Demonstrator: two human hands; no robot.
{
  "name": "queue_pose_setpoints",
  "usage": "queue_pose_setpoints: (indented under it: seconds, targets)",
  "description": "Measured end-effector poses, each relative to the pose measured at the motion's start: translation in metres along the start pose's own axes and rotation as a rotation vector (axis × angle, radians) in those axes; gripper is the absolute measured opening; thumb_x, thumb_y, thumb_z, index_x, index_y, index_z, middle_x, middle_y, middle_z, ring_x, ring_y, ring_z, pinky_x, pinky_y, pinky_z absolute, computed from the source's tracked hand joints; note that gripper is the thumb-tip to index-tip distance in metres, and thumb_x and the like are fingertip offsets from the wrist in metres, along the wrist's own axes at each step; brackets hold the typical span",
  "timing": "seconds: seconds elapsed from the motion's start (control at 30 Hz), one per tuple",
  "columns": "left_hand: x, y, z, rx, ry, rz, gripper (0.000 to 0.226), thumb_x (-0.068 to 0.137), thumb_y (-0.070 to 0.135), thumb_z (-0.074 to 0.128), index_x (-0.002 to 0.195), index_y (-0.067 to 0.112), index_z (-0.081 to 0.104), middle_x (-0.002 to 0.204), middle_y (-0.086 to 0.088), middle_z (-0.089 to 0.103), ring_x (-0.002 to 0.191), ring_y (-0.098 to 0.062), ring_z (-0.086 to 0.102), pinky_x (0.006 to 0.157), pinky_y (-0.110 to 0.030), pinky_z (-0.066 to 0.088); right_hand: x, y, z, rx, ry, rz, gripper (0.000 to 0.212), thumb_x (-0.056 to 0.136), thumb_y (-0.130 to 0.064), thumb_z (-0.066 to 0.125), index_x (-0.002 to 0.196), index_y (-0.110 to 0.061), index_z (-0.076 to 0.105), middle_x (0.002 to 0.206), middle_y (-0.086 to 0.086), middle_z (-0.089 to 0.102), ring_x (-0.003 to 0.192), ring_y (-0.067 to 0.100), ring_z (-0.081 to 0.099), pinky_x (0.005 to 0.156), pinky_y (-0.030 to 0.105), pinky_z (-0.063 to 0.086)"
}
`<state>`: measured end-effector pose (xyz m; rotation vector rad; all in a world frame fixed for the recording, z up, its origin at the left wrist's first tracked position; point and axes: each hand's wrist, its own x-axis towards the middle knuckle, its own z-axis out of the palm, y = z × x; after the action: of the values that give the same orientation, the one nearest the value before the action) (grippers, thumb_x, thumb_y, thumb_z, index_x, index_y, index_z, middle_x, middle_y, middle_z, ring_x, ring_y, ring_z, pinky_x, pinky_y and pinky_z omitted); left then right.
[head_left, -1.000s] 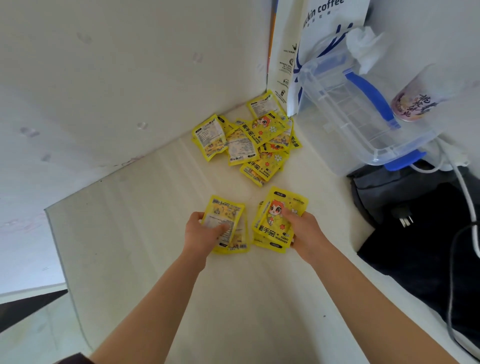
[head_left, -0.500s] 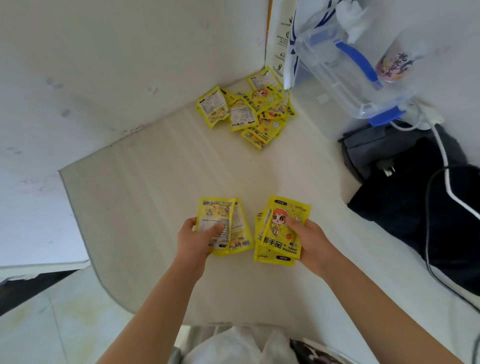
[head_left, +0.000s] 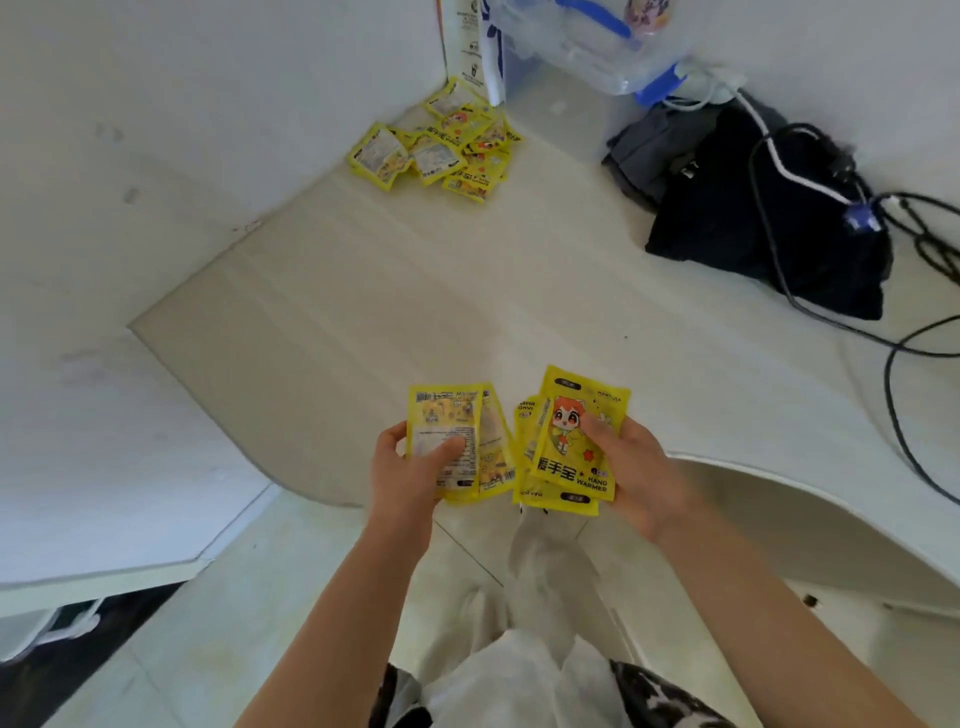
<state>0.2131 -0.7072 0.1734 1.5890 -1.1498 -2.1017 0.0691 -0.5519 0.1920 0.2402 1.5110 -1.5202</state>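
My left hand (head_left: 405, 475) grips a small stack of yellow hand-warmer packets (head_left: 457, 441), printed backs up, thumb across the top one. My right hand (head_left: 631, 470) holds a second stack of yellow packets (head_left: 569, 441), with the cartoon front of the top packet facing up. Both stacks hang in the air over the near edge of the pale desk (head_left: 395, 291). A loose pile of several more yellow packets (head_left: 441, 145) lies in the far corner of the desk against the wall.
A clear plastic box with blue handles (head_left: 587, 36) and a white paper bag (head_left: 472, 41) stand at the back. Black cloth (head_left: 753, 218) with cables (head_left: 893, 364) over it lies at the right. Tiled floor (head_left: 234, 623) and my light trousers (head_left: 519, 675) show below.
Both hands have drawn back from the desk's middle to its near edge, carrying their packet stacks. The view has tilted down, so floor and my legs now show.
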Motion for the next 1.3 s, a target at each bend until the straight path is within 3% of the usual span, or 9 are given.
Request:
queue_pose_setpoints:
  seconds: [0.33, 0.43, 0.57, 0.8, 0.97, 1.1, 1.3]
  targets:
    - [-0.080, -0.059, -0.008, 0.235, -0.192, 0.034, 0.036, 0.077, 0.001, 0.076, 0.107, 0.013, 0.061, 0.101, -0.011, 0.073, 0.089, -0.029, 0.073, 0.080, -0.050, 0.059, -0.112, 0.086, -0.057, 0.145, 0.154, -0.062, 0.028, 0.098, -0.017, 0.051, 0.123, -0.008, 0.060, 0.112, 0.012, 0.072, 0.101, 0.032, 0.070, 0.085, 0.054, 0.055]
    - [-0.103, -0.080, 0.004, 0.300, -0.276, 0.052, 0.029, 0.077, -0.001, 0.075, 0.099, 0.016, 0.064, 0.094, -0.008, 0.075, 0.084, -0.027, 0.073, 0.074, -0.043, 0.059, -0.144, 0.111, -0.085, 0.212, 0.226, -0.075, 0.027, 0.098, -0.017, 0.050, 0.122, -0.006, 0.060, 0.111, 0.014, 0.072, 0.099, 0.033, 0.070, 0.083, 0.053, 0.056]
    - [-0.137, -0.118, 0.025, 0.421, -0.375, 0.076, 0.028, 0.075, 0.004, 0.078, 0.099, 0.014, 0.066, 0.096, -0.011, 0.075, 0.086, -0.028, 0.073, 0.073, -0.041, 0.059, -0.190, 0.144, -0.125, 0.292, 0.295, -0.113, 0.026, 0.099, -0.014, 0.048, 0.120, -0.003, 0.060, 0.109, 0.016, 0.072, 0.094, 0.031, 0.072, 0.069, 0.045, 0.060]
    - [-0.219, -0.205, 0.056, 0.544, -0.548, 0.043, 0.028, 0.075, 0.004, 0.077, 0.100, 0.012, 0.067, 0.093, -0.007, 0.076, 0.085, -0.025, 0.073, 0.070, -0.035, 0.054, -0.280, 0.219, -0.209, 0.427, 0.439, -0.134, 0.023, 0.098, -0.014, 0.050, 0.115, -0.002, 0.062, 0.107, 0.018, 0.072, 0.094, 0.032, 0.071, 0.075, 0.049, 0.059]
    - [-0.285, -0.281, 0.080, 0.608, -0.633, -0.010, 0.028, 0.075, 0.002, 0.077, 0.100, 0.010, 0.066, 0.095, -0.012, 0.076, 0.089, -0.031, 0.073, 0.075, -0.043, 0.058, -0.350, 0.278, -0.275, 0.486, 0.541, -0.142, 0.018, 0.098, -0.014, 0.051, 0.109, -0.007, 0.063, 0.101, 0.014, 0.074, 0.087, 0.029, 0.072, 0.072, 0.045, 0.060]
    - [-0.329, -0.333, 0.098, 0.639, -0.684, -0.065, 0.028, 0.075, 0.001, 0.076, 0.100, 0.009, 0.066, 0.097, -0.014, 0.075, 0.093, -0.034, 0.071, 0.081, -0.048, 0.057, -0.394, 0.315, -0.322, 0.484, 0.632, -0.152, 0.017, 0.097, -0.017, 0.055, 0.110, -0.008, 0.063, 0.096, 0.012, 0.075, 0.087, 0.030, 0.072, 0.078, 0.051, 0.058]
    - [-0.369, -0.380, 0.138, 0.684, -0.718, -0.088, 0.029, 0.074, 0.001, 0.077, 0.099, 0.010, 0.066, 0.096, -0.011, 0.076, 0.095, -0.033, 0.071, 0.090, -0.054, 0.054, -0.427, 0.332, -0.383, 0.502, 0.725, -0.162, 0.020, 0.096, -0.016, 0.056, 0.112, -0.006, 0.062, 0.108, 0.023, 0.070, 0.100, 0.042, 0.067, 0.085, 0.060, 0.053]
